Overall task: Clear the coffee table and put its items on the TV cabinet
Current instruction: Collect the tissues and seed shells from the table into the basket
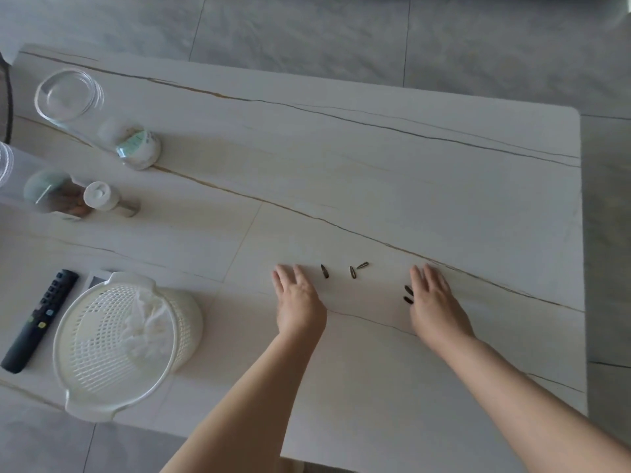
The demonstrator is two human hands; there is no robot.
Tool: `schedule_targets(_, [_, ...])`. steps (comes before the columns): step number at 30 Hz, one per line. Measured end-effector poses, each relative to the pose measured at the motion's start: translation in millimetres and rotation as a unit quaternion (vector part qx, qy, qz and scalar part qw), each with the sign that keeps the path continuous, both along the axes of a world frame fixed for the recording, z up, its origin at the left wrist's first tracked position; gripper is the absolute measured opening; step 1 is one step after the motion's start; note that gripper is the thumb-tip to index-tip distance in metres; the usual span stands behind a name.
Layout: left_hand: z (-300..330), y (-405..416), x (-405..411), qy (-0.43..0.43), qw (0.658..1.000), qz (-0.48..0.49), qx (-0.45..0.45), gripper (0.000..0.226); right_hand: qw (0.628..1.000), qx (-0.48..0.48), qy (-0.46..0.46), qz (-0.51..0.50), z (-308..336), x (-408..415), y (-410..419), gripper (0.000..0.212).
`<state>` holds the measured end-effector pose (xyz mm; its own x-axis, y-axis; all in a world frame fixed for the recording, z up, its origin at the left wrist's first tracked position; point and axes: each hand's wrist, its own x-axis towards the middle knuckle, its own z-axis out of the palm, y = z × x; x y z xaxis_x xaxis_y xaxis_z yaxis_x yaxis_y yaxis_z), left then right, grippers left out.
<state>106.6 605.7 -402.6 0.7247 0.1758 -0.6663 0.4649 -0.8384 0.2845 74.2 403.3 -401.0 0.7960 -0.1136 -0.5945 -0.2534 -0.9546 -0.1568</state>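
Readable text: none anywhere in view.
Small white jar (138,150): it stands far left of the white basket (116,343) side's upper area; its teal-and-white label shows print too blurred to read.
Remote control (39,320): just left of the basket; its coloured buttons carry no legible marks.
Brown-filled jar (56,196): above the basket; no legible label.
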Motion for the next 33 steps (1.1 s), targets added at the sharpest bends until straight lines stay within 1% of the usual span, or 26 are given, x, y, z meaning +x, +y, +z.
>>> schedule_targets(2, [1.5,-22.1,-7.0,0.003,0.999,-0.013,-0.032,0.074,0.999,0.042,-0.003,-0.003,-0.8,-8.3,12.8,0.067])
schedule_targets(4, [5.7,-45.4,-13.5,0.012,0.996,-0.055,-0.075,0.074,0.996,0.091,-0.019,0.004,-0.6,-14.7,21.5,0.068])
schedule_targets(6, [8.0,-60.8,-17.5,0.008,0.990,-0.103,-0.098,0.076,0.994,0.105,-0.043,0.004,-0.6,-18.6,22.2,0.067])
schedule_targets(7, [7.5,-63.8,-17.5,0.001,0.988,-0.120,-0.094,0.078,0.994,0.097,-0.055,-0.011,-1.0,-20.7,19.5,0.066])
schedule_targets(9, [5.1,-62.1,-14.5,-0.008,0.988,-0.144,-0.062,0.080,0.993,0.066,-0.067,-0.072,-1.2,-27.7,11.7,0.064])
schedule_targets(12, [3.5,-55.0,-10.4,0.010,0.986,-0.161,-0.035,0.079,0.983,0.030,-0.057,-0.175,-2.8,-42.9,4.9,0.060])
schedule_targets(15, [3.7,-55.8,-15.1,0.022,0.979,-0.199,-0.040,0.077,0.974,0.052,-0.050,-0.213,-5.6,-57.7,17.2,0.060])
schedule_targets(17, [3.1,-60.5,-21.1,0.016,0.970,-0.235,-0.056,0.077,0.974,0.078,-0.054,-0.204,-7.6,-66.2,31.0,0.062])
schedule_targets(19, [4.0,-65.7,-25.6,0.013,0.962,-0.261,-0.083,0.078,0.977,0.110,-0.057,-0.173,-8.8,-68.7,40.8,0.063])
schedule_targets(21, [6.8,-67.8,-25.1,0.009,0.958,-0.268,-0.103,0.079,0.977,0.150,-0.057,-0.138,-7.5,-62.8,42.8,0.063])
schedule_targets(23, [8.3,-66.1,-19.2,-0.013,0.960,-0.262,-0.099,0.078,0.978,0.170,-0.066,-0.104,-4.5,-50.4,36.5,0.062])
schedule_targets(26, [6.4,-61.0,-4.1,-0.054,0.956,-0.284,-0.037,0.077,0.982,0.142,-0.094,-0.080,-3.2,-27.9,16.6,0.059])
schedule_targets(28, [4.0,-59.8,4.8,-0.048,0.950,-0.310,-0.004,0.077,0.989,0.122,-0.068,-0.056,-4.1,-15.1,6.2,0.062])
schedule_targets(30, [2.4,-61.7,6.9,-0.026,0.945,-0.326,0.000,0.076,0.993,0.113,-0.030,-0.027,-5.8,-6.3,3.8,0.065])
schedule_targets(33, [1.0,-64.0,-4.6,-0.015,0.942,-0.335,-0.022,0.073,0.993,0.118,-0.008,0.020,-6.3,-5.0,11.9,0.064])
